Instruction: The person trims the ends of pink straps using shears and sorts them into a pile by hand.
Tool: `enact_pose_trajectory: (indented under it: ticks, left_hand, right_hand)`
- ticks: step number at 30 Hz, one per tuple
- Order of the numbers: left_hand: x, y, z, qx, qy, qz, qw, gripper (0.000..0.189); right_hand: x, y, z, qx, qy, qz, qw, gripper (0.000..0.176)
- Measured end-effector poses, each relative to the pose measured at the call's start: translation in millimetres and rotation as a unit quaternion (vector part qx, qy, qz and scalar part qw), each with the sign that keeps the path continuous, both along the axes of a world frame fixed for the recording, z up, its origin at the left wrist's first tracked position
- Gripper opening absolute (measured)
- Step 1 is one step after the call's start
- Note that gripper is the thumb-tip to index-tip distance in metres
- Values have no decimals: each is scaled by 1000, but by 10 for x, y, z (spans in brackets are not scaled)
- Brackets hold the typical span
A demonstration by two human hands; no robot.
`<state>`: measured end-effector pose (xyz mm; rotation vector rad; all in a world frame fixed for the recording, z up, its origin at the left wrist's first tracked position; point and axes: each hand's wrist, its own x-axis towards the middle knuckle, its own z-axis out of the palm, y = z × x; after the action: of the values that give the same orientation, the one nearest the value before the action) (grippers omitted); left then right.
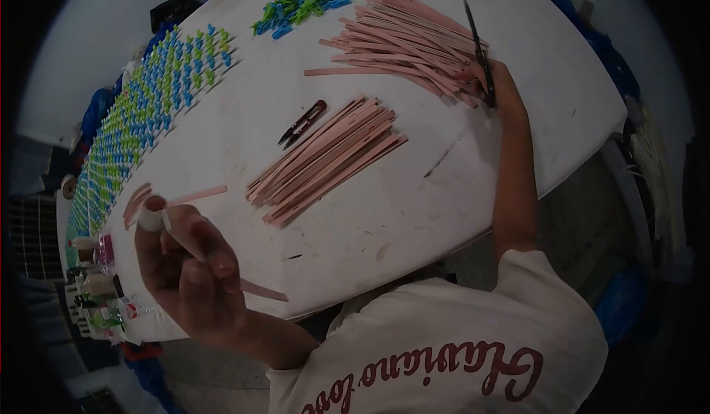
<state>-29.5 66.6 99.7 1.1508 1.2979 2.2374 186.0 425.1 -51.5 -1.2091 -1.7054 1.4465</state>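
Observation:
My right hand [497, 87] reaches to the near right end of a loose heap of pink strips [407, 40]. It holds a pair of dark, pointed scissors [477, 40], blades upward, and its fingertips are at the strip ends. Raised close to the camera, my left hand [194, 277] has its fingers curled in, with a white wrap [151, 218] around one fingertip. One pink strip [200, 194] shows beside those fingers, and another strip [265, 291] sticks out from behind the hand. I cannot tell what the left fingers hold. A neater bundle of pink strips [325, 161] lies between my hands.
Red-handled thread snips [303, 123] lie beside the bundle on the white table [429, 214]. Rows of blue and green clip-like pieces [140, 110] cover the left side, with a loose pile [318, 0] at the back. Bottles [103, 307] crowd the left edge.

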Motion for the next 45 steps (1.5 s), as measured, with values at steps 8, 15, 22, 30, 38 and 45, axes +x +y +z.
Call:
enact_pose_trajectory:
  ticks: [8,15,22,30,38,45]
  left_hand:
    - [-114,-161,-338,-46,-123,-58,990,36]
    - [23,-123,-291,-45,-161,7,986,25]
    - [79,-206,-264,-115,-89,20,989,24]
    - [16,-365,-371,-11,-149,-2,989,20]
    - [45,-374,-384,2,-112,23,993,23]
    - [-52,-640,-380,49,-106,-55,992,20]
  right_hand:
    - [-419,-600,494,134,37,12,990,16]
    - [-932,-1889,907,27,239,222,945,18]
    - [-1192,-2318,1251,-9,302,268,915,21]
    - [-1201,-2637,1179,73,277,275,918,19]
    - [-1339,-2846,1120,59,305,301,902,21]
    - [-1237,-2846,1053,235,121,318,910,35]
